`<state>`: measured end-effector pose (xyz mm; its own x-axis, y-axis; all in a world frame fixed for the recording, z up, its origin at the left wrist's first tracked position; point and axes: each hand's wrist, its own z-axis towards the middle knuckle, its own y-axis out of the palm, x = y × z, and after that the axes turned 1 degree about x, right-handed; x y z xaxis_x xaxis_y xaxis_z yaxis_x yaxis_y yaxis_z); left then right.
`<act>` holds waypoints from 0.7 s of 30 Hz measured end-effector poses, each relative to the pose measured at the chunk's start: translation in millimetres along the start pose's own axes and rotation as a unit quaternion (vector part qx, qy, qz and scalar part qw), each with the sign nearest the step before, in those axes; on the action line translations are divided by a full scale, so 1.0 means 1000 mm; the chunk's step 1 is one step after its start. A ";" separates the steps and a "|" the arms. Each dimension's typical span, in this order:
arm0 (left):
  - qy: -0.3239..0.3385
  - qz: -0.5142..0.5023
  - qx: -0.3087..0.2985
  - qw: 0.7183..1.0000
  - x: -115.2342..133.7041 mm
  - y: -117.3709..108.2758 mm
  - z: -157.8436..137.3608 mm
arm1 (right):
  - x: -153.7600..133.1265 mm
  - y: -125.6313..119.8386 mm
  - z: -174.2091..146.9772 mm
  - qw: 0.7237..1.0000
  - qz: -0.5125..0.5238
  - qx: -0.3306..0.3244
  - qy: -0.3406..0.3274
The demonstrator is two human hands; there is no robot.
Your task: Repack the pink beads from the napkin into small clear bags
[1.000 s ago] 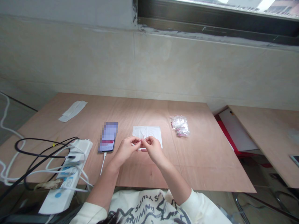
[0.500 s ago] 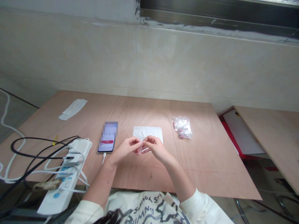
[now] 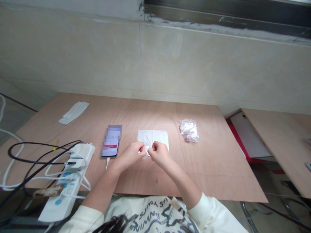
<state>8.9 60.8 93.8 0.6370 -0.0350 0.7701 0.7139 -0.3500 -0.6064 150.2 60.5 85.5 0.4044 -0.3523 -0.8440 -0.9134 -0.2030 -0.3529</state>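
Note:
My left hand (image 3: 135,151) and my right hand (image 3: 159,152) face each other just above the near part of a white tissue (image 3: 153,135). Both sets of fingers are closed in a pinch, a small gap apart. Between them runs a small, clear, pinkish piece of plastic (image 3: 146,148), which looks like the edge of a little bag. Most of it is hidden by the fingers, and its contents, if any, are too small to make out. The tissue lies flat on the wooden table (image 3: 213,174).
Left of my hands lies a phone (image 3: 111,142) on a white charging cable. A power strip (image 3: 70,184) with tangled cords crosses the table's left front edge. Folded white paper (image 3: 74,112) rests at the back left; a clear bag of small pink items (image 3: 189,130) lies to the right.
My fingers have curled in tighter and the hands have turned knuckles-up, with the plastic stretched between them. The whole view has shifted slightly.

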 end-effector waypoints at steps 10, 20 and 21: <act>-0.018 -0.083 -0.020 0.996 0.009 0.000 -0.011 | -0.015 -0.007 -0.015 0.942 0.200 -0.265 0.043; -0.062 -0.177 -0.123 0.974 0.004 0.000 -0.019 | -0.005 0.000 -0.032 0.981 0.104 -0.162 -0.017; -0.060 -0.174 -0.124 0.975 0.004 0.000 -0.018 | -0.003 -0.001 -0.033 0.986 0.088 -0.143 -0.023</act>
<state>6.2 43.6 100.5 0.4084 0.2318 0.8829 0.8106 -0.5369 -0.2340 151.8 31.3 101.6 0.2327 -0.3639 -0.9019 -0.9157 -0.3943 -0.0772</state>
